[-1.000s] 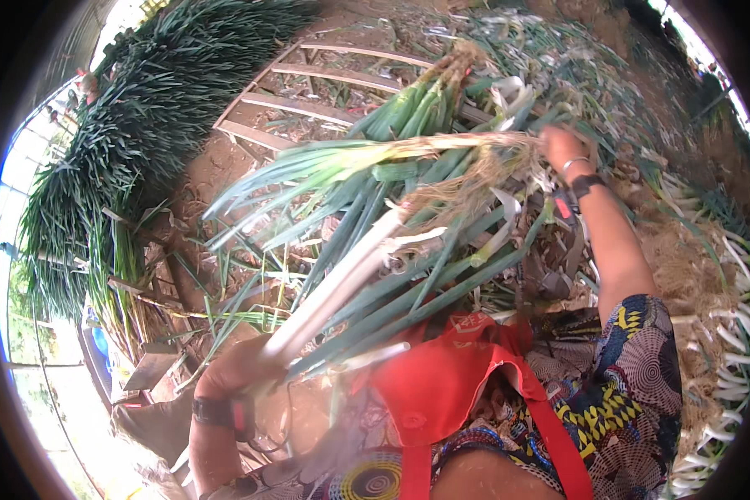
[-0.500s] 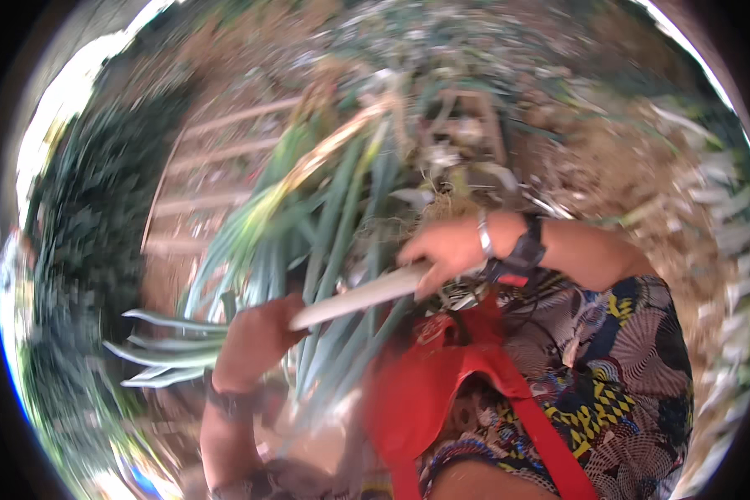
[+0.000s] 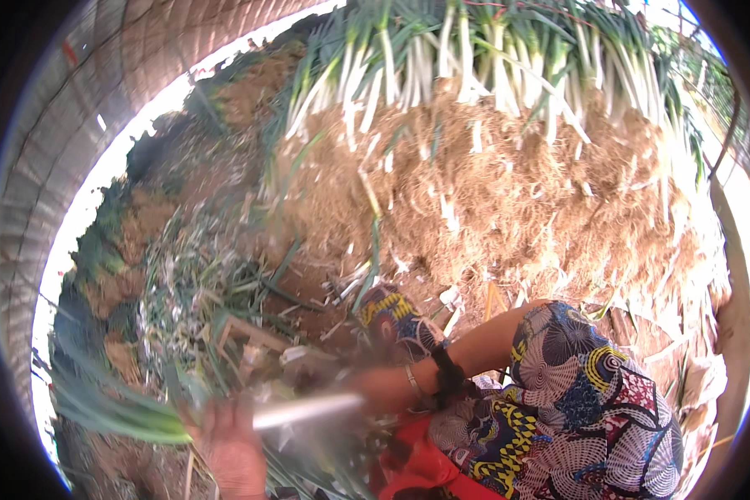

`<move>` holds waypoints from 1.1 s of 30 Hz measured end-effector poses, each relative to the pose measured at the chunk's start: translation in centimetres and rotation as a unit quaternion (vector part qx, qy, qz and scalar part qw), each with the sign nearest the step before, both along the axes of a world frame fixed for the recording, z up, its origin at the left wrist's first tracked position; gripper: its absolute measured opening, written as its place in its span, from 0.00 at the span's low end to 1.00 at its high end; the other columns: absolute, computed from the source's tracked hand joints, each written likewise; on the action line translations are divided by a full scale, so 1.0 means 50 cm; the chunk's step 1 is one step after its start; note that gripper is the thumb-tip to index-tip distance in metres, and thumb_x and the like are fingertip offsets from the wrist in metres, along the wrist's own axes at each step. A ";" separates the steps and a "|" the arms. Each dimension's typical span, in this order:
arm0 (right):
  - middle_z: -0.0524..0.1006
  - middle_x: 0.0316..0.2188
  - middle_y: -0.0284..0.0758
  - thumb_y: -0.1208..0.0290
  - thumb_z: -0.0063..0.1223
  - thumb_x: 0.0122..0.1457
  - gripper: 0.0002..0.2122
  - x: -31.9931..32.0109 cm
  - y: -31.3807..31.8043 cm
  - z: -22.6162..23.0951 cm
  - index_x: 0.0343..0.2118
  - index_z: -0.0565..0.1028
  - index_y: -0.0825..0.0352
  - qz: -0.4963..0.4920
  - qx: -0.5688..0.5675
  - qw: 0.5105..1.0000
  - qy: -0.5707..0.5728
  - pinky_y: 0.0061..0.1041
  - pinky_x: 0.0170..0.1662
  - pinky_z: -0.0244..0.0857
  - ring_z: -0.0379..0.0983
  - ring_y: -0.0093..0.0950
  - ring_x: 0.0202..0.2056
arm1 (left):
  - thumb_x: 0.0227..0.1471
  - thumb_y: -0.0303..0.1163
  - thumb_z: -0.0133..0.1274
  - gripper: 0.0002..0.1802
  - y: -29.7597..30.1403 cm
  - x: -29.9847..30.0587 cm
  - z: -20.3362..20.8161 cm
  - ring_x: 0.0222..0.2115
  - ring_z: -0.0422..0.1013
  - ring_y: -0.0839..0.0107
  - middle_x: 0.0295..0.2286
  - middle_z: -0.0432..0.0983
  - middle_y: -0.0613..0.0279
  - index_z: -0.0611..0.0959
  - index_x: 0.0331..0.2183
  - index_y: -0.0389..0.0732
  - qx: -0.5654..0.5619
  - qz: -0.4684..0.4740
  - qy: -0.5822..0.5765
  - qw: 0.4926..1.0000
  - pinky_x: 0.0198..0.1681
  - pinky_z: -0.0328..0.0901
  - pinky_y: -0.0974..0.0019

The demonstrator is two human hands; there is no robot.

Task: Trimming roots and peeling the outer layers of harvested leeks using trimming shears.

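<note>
My left hand [image 3: 229, 442] is closed around the middle of a long green onion [image 3: 304, 412]. Its white shank points right and its green leaves fan out to the left. My right hand [image 3: 367, 390] is at the shank's right end. Motion blur smears its fingers, so whether they grip the stalk does not show. A bracelet and a dark watch [image 3: 448, 372] sit on the right wrist. More green leaves lie blurred below the stalk, near my lap.
A large heap of green onions [image 3: 475, 62] with white shanks and tangled brown roots [image 3: 492, 192] spans the far side and right. Leaf scraps [image 3: 196, 308] litter the ground at the left. A wooden slat [image 3: 258, 335] lies beyond my left hand.
The view has swung, bringing the rooted heap into sight. My left hand still holds a green onion by its middle. My right hand has become blurred at the stalk's end.
</note>
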State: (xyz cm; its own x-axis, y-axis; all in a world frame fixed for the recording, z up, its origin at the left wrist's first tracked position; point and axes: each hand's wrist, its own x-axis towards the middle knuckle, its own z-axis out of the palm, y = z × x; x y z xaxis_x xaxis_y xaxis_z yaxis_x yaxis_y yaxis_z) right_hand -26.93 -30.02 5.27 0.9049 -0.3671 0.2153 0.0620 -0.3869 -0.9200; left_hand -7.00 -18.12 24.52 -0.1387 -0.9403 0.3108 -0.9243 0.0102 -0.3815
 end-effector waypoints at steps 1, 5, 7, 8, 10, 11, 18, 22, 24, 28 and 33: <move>0.76 0.33 0.44 0.72 0.54 0.50 0.17 -0.014 -0.007 0.025 0.44 0.68 0.67 -0.034 0.032 0.998 -0.032 0.36 0.40 0.68 0.74 0.41 0.36 | 0.38 0.32 0.59 0.25 -0.023 -0.039 0.044 0.52 0.61 0.58 0.44 0.69 0.60 0.77 0.44 0.50 -0.032 -0.014 -0.025 0.999 0.62 0.40 0.42; 0.77 0.31 0.42 0.71 0.55 0.52 0.22 -0.139 -0.126 0.120 0.49 0.65 0.69 -0.308 -0.093 0.945 -0.055 0.31 0.31 0.72 0.76 0.32 0.29 | 0.43 0.32 0.58 0.33 -0.098 -0.100 0.051 0.60 0.48 0.49 0.57 0.57 0.55 0.69 0.54 0.47 -0.126 -0.088 -0.017 0.988 0.60 0.44 0.42; 0.77 0.31 0.42 0.70 0.54 0.54 0.21 -0.221 -0.181 0.269 0.50 0.64 0.71 -0.447 -0.040 0.891 0.062 0.25 0.25 0.73 0.76 0.27 0.26 | 0.43 0.32 0.58 0.33 -0.097 -0.079 0.026 0.59 0.49 0.47 0.56 0.58 0.53 0.69 0.54 0.45 -0.137 -0.120 0.007 0.983 0.59 0.46 0.42; 0.77 0.32 0.41 0.70 0.54 0.54 0.22 -0.269 -0.207 0.337 0.51 0.64 0.72 -0.486 0.032 0.872 0.054 0.24 0.25 0.74 0.76 0.28 0.26 | 0.43 0.32 0.57 0.34 -0.097 -0.071 0.005 0.58 0.50 0.45 0.54 0.59 0.52 0.69 0.54 0.44 -0.101 -0.078 0.047 0.991 0.58 0.48 0.43; 0.78 0.28 0.42 0.67 0.55 0.54 0.23 -0.375 -0.314 0.372 0.51 0.65 0.73 -0.603 -0.076 0.793 -0.045 0.23 0.25 0.74 0.76 0.28 0.23 | 0.41 0.30 0.58 0.35 -0.098 -0.034 -0.042 0.55 0.53 0.42 0.49 0.62 0.49 0.68 0.54 0.41 -0.064 -0.040 0.100 0.992 0.56 0.50 0.43; 0.78 0.26 0.43 0.66 0.55 0.54 0.23 -0.421 -0.347 0.435 0.49 0.66 0.73 -0.664 -0.086 0.743 -0.004 0.26 0.27 0.74 0.76 0.30 0.23 | 0.40 0.30 0.59 0.36 -0.083 0.009 -0.068 0.53 0.56 0.43 0.49 0.63 0.46 0.68 0.54 0.39 -0.075 -0.055 0.093 0.991 0.55 0.52 0.45; 0.78 0.36 0.43 0.59 0.53 0.54 0.18 -0.941 -0.599 0.654 0.41 0.73 0.68 -0.920 -0.273 0.267 0.083 0.38 0.41 0.71 0.77 0.39 0.38 | 0.46 0.50 0.56 0.37 0.090 0.203 -0.214 0.57 0.53 0.44 0.57 0.55 0.44 0.68 0.56 0.47 -0.069 0.097 0.123 0.985 0.57 0.52 0.42; 0.77 0.36 0.45 0.61 0.52 0.55 0.16 -0.802 -0.656 0.616 0.44 0.72 0.62 -0.832 -0.384 0.388 0.102 0.37 0.41 0.69 0.74 0.41 0.37 | 0.45 0.46 0.57 0.36 0.122 0.164 -0.275 0.55 0.55 0.45 0.55 0.58 0.44 0.68 0.55 0.43 -0.006 0.166 0.198 0.966 0.56 0.53 0.45; 0.76 0.33 0.44 0.66 0.52 0.53 0.14 -0.607 -0.683 0.490 0.42 0.74 0.64 -0.719 -0.470 0.499 0.113 0.34 0.37 0.71 0.74 0.41 0.34 | 0.44 0.44 0.57 0.36 0.132 0.134 -0.304 0.54 0.56 0.45 0.54 0.60 0.44 0.69 0.54 0.42 0.035 0.213 0.252 0.943 0.56 0.54 0.47; 0.75 0.30 0.45 0.67 0.51 0.51 0.10 -0.202 -0.541 0.200 0.32 0.77 0.65 -0.456 -0.371 0.790 0.174 0.39 0.37 0.68 0.72 0.44 0.33 | 0.43 0.39 0.59 0.35 0.170 0.120 -0.387 0.52 0.59 0.46 0.51 0.63 0.44 0.70 0.53 0.38 0.069 0.299 0.370 0.877 0.55 0.55 0.50; 0.76 0.28 0.42 0.68 0.52 0.51 0.07 0.065 -0.302 0.015 0.29 0.77 0.64 -0.120 -0.270 0.954 0.046 0.39 0.40 0.66 0.72 0.42 0.34 | 0.48 0.37 0.55 0.32 0.272 0.129 -0.532 0.53 0.59 0.48 0.52 0.63 0.44 0.68 0.54 0.36 -0.028 0.284 0.400 0.871 0.57 0.54 0.54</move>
State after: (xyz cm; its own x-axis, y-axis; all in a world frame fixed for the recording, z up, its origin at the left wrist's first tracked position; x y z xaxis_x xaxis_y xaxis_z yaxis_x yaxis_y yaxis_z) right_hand -23.69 -45.13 6.04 0.8331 -0.4235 0.3556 -0.1587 -0.7991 -0.5799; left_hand -0.55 -4.54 -2.07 0.6253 -0.7675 0.1412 -0.7448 -0.5329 0.4015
